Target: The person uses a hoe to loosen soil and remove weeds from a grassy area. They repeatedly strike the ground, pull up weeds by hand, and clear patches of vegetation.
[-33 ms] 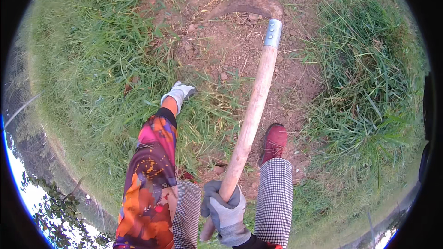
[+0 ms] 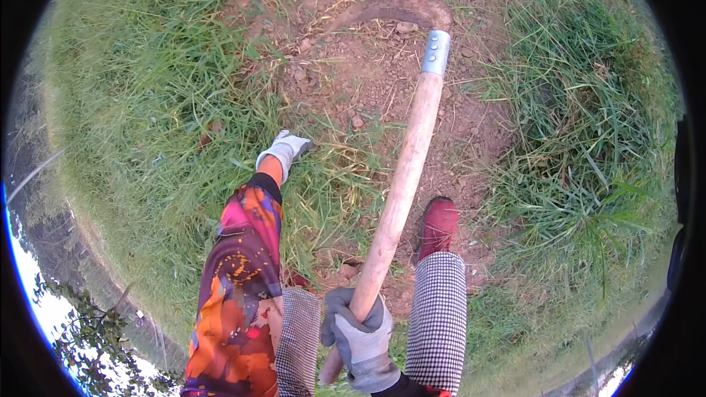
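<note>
My right hand (image 2: 362,342), in a grey-and-white glove, is closed round the lower part of a long-handled sickle (image 2: 403,176). Its pale wooden shaft slants up and away to a metal collar with rivets. From there a rusty curved blade (image 2: 408,7) bends left over bare soil, its tip pointing at the grass. Farther left, my gloved left hand (image 2: 283,149) reaches down among green and yellowish grass (image 2: 331,169) at the edge of the soil patch. Its fingers look curled under, and what lies in them is hidden.
Reddish bare soil (image 2: 346,81) with clods runs up the middle. Tall grass (image 2: 162,103) stands on the left, and a dense clump (image 2: 581,103) on the right. My red shoe (image 2: 439,224) rests just right of the shaft; checked trouser legs (image 2: 435,323) flank my right hand.
</note>
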A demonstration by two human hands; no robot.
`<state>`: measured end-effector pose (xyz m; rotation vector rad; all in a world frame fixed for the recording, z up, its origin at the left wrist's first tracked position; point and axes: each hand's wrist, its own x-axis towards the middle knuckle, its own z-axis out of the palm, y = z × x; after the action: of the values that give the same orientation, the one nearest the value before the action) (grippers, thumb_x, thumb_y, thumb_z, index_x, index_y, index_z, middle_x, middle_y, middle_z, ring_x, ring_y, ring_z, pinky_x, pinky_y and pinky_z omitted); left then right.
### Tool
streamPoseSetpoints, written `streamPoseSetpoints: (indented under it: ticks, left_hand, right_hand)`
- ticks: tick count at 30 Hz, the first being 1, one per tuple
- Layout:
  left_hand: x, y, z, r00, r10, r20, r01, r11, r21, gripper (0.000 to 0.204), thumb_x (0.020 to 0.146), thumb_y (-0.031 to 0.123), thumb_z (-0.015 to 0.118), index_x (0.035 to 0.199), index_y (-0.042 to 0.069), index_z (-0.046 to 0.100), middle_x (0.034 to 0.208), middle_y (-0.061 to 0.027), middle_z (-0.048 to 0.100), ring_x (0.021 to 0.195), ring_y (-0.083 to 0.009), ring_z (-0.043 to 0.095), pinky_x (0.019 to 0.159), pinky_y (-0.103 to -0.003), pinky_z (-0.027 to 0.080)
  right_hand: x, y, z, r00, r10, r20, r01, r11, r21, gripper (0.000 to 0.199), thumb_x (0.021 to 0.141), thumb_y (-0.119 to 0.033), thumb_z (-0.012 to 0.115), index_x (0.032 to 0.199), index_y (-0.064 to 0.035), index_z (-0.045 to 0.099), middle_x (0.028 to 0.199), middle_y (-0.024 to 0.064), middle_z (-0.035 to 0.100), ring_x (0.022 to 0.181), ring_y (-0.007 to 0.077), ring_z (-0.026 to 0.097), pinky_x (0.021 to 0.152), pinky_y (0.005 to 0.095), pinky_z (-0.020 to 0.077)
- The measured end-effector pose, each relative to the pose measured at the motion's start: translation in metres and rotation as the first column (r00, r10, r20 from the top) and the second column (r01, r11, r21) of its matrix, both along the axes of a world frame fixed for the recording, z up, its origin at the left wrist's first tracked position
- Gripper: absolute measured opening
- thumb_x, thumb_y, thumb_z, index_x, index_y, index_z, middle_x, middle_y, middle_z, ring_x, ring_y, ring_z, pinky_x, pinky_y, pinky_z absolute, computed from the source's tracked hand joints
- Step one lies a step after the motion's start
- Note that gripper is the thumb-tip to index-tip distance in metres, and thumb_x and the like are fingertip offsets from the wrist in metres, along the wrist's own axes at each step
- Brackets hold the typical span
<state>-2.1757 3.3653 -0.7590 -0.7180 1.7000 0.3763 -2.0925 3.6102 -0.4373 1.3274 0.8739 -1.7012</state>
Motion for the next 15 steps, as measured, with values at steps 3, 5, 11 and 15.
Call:
streamPoseSetpoints:
  ticks: [3, 5, 11, 15]
  left_hand:
    - [0.032, 0.022, 0.003, 0.951, -0.053, -0.305, 0.012, 0.991, -0.134, 0.043, 0.065, 0.04, 0.068, 0.092, 0.006, 0.064, 0.092, -0.0123, 0.064, 0.087, -0.0229, 0.061, 0.078, -0.033, 0.046]
    - [0.046, 0.037, 0.005, 0.913, -0.088, -0.398, 0.001, 0.977, -0.215, 0.044, 0.064, 0.036, 0.067, 0.097, 0.006, 0.063, 0.099, -0.0157, 0.062, 0.094, -0.0276, 0.059, 0.084, -0.033, 0.045]
    - [0.045, 0.102, 0.083, 0.926, -0.252, -0.28, 0.239, 0.968, -0.079, 0.035, 0.075, 0.032, 0.047, 0.091, 0.003, 0.061, 0.095, -0.0205, 0.06, 0.092, -0.0316, 0.058, 0.08, -0.04, 0.045]
    - [0.21, 0.148, 0.111, 0.95, -0.274, -0.153, 0.298, 0.939, 0.169, 0.03, 0.076, 0.025, 0.047, 0.091, 0.004, 0.061, 0.095, -0.0205, 0.06, 0.087, -0.0314, 0.059, 0.075, -0.042, 0.047]
  right_hand:
    - [0.007, 0.004, -0.004, 0.999, 0.002, -0.045, -0.001, 1.0, 0.02, 0.014, 0.076, -0.002, 0.054, 0.088, 0.004, 0.052, 0.064, 0.0063, 0.051, 0.044, 0.0144, 0.05, 0.04, 0.0253, 0.0405]
    - [0.015, -0.001, 0.0, 0.997, 0.018, -0.073, -0.016, 1.0, 0.025, 0.014, 0.076, -0.002, 0.054, 0.088, 0.0037, 0.052, 0.063, 0.0062, 0.051, 0.044, 0.0146, 0.05, 0.04, 0.0254, 0.0403]
    - [0.012, 0.003, 0.0, 0.999, 0.019, -0.046, -0.018, 1.0, 0.019, 0.014, 0.076, -0.003, 0.054, 0.088, 0.0033, 0.052, 0.063, 0.0061, 0.051, 0.043, 0.0148, 0.049, 0.039, 0.0255, 0.0397]
    - [0.001, -0.007, 0.006, 0.998, -0.055, -0.033, 0.054, 0.998, -0.014, 0.014, 0.076, -0.001, 0.054, 0.089, 0.0038, 0.051, 0.062, 0.0063, 0.051, 0.042, 0.015, 0.049, 0.04, 0.0256, 0.0405]
